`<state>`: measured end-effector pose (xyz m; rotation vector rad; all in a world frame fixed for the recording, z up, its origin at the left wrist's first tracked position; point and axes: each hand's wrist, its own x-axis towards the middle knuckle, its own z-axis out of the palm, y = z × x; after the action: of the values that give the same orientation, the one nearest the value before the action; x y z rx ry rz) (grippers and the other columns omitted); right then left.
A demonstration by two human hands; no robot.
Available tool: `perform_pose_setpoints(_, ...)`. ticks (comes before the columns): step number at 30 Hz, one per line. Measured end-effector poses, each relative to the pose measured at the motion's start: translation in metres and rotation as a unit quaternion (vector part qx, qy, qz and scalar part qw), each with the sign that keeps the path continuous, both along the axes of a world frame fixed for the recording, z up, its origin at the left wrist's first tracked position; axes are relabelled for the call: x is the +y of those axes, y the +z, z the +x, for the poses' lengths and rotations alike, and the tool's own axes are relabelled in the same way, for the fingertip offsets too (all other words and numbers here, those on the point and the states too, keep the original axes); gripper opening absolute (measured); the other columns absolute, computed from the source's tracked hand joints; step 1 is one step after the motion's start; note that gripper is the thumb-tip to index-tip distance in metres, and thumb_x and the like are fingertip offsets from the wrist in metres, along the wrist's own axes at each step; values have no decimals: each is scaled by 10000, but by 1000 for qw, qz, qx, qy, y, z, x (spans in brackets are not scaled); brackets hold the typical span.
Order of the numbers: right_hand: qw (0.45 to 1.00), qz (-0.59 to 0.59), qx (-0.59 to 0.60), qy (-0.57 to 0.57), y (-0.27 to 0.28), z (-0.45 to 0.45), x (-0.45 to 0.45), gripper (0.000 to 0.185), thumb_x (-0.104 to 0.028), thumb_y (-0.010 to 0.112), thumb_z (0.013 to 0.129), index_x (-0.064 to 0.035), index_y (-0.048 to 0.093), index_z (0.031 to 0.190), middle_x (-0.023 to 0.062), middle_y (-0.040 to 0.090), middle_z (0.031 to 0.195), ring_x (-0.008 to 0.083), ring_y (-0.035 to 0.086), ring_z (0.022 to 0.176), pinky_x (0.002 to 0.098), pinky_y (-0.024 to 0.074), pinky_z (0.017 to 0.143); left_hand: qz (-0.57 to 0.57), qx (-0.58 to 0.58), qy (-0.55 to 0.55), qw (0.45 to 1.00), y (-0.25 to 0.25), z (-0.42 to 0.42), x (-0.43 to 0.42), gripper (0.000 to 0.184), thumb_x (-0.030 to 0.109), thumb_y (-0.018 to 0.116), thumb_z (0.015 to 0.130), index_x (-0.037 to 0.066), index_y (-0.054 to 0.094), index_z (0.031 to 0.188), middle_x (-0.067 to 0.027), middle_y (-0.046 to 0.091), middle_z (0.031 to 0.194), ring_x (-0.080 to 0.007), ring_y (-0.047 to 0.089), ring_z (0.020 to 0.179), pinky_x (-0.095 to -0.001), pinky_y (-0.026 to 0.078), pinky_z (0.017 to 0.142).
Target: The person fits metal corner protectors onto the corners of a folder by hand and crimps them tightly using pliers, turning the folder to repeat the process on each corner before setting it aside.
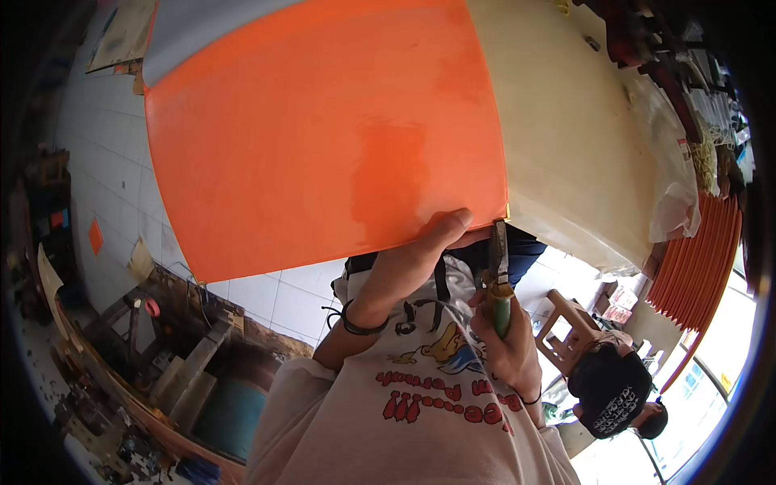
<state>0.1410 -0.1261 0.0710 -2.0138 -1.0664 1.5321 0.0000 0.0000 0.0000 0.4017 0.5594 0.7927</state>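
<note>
Orange cover [323, 153], pinched by the left hand [440, 234]; the right hand [514, 347] grasps green-handled pliers [502, 284] at its gold-tipped four-o'clock corner [508, 212], seemingly unfinished.

The person is wearing a loose, pale shirt [343, 432] whose short sleeves [293, 392] are leaving the forearms bare. Across the chest, a cartoon figure [446, 354] is showing in yellow and blue; beside it, red lettering [402, 406] with exclamation marks is running upside down in this view. Next to the left hand [432, 236], a dark bracelet [362, 328] with loose cord ends is circling the wrist. Next to the right hand [511, 349], a thinner dark band [532, 399] is encircling the other wrist.
</note>
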Motion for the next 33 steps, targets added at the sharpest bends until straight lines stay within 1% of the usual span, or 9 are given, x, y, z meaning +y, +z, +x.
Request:
perform_pose_setpoints(8,1000,6,4,-9,3,-2,5,415,-28,559,812,12,501,1221,131,601,782,251,604,679,360,476,663,-24,16,14,999,-2,-3,-1,308,91,549,969,-84,507,1218,-180,573,1195,-280,631,1075,-388,544,958)
perform_pose_setpoints(11,998,47,6,-30,-4,-3,0,363,-17,534,838,16,503,1198,151,602,766,271,605,674,363,470,654,-21,-7,28,999,-1,-2,0,319,96,560,964,-85,507,1221,-183,577,1195,-283,636,1069,-388,545,955)
perform_pose_setpoints(14,997,74,-13,-33,-7,-7,2,278,-17,508,882,15,510,1158,179,599,762,294,599,666,370,464,646,-21,16,12,1000,2,-4,1,329,106,572,960,-85,512,1220,-178,589,1185,-284,637,1073,-392,549,948)
perform_pose_setpoints(17,998,58,-13,-35,-6,-7,4,211,-20,488,915,10,513,1123,194,594,758,308,588,649,380,458,636,-21,14,19,999,2,-3,1,338,125,580,960,-84,520,1219,-179,598,1179,-286,638,1075,-398,548,947)
perform_pose_setpoints(23,995,91,-9,-44,-21,-6,-4,173,-22,476,923,3,511,1090,185,591,752,303,580,627,381,446,617,0,-10,14,1000,-7,-1,-2,349,157,592,959,-41,526,1238,-155,607,1188,-250,637,1068,-391,533,948)
perform_pose_setpoints(26,998,59,-5,-24,-15,-4,-1,265,-13,480,885,2,516,1148,203,602,794,328,603,677,390,475,661,59,-23,-142,988,-21,7,-20,409,176,663,912,-9,531,1252,-135,610,1200,-226,643,1038,-360,523,916)
perform_pose_setpoints(29,990,134,-32,-6,-19,-2,-7,388,-26,511,821,1,523,1207,224,620,913,366,637,822,415,502,752,170,-69,-264,947,-26,23,-34,432,72,740,804,22,559,1193,-158,633,1174,-252,640,1048,-385,497,928)
perform_pose_setpoints(32,991,132,-24,-26,-29,1,-18,504,-29,524,768,41,487,1266,151,593,1052,221,589,966,316,464,861,138,-167,-245,945,-40,40,-42,272,20,767,756,41,610,977,-127,693,1010,-254,649,1022,-384,503,918)
perform_pose_setpoints(33,991,126,-34,-21,-26,1,-15,480,-44,536,771,29,512,1244,168,598,1075,272,597,988,357,475,857,128,-171,-247,945,-40,42,-41,239,19,764,756,45,598,926,-117,697,959,-257,651,1021,-392,502,920)
